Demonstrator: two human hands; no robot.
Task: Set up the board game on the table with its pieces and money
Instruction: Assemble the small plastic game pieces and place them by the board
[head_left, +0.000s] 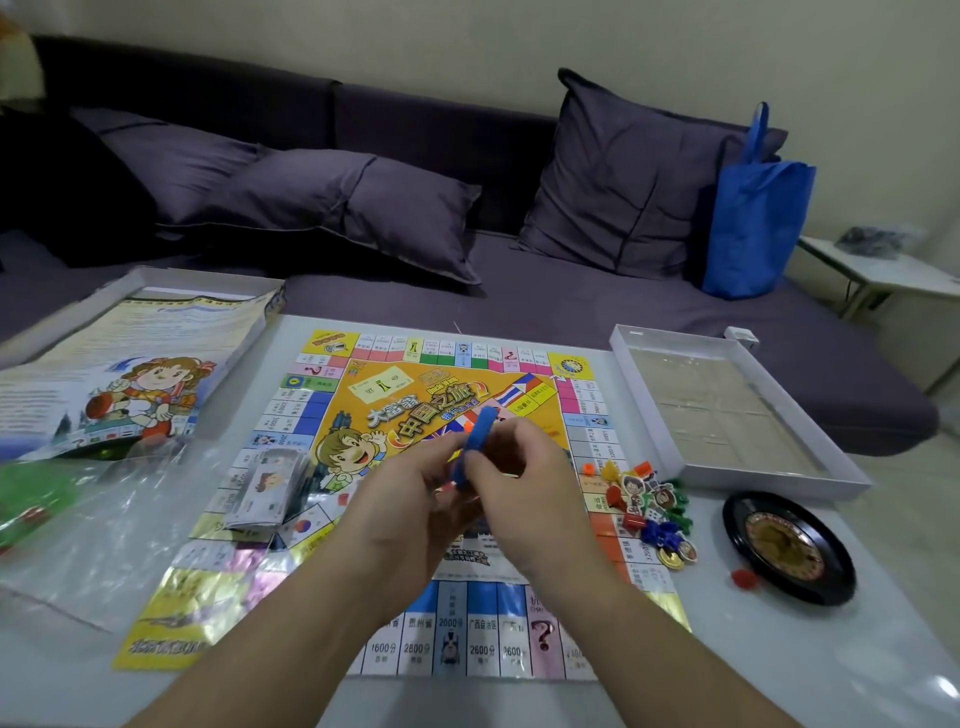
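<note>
The colourful game board (332, 415) lies flat in the middle of the white table. Above its centre, my left hand (415, 493) and my right hand (519, 467) both grip a blue stack of cards (475, 441), fingers curled around it. A wrapped bundle of play money (267, 486) rests on the board's left side. A pile of small plastic pieces, character tokens and gold coins (652, 506) sits at the board's right edge. A black roulette wheel (787, 545) lies further right, with a small red piece (744, 578) beside it.
The box lid (130, 358) with a cartoon figure lies at the left, the open white box tray (727, 410) at the right. A clear plastic bag (98, 535) covers the near-left table. Behind stand a dark sofa with cushions (623, 182) and a blue tote bag (753, 218).
</note>
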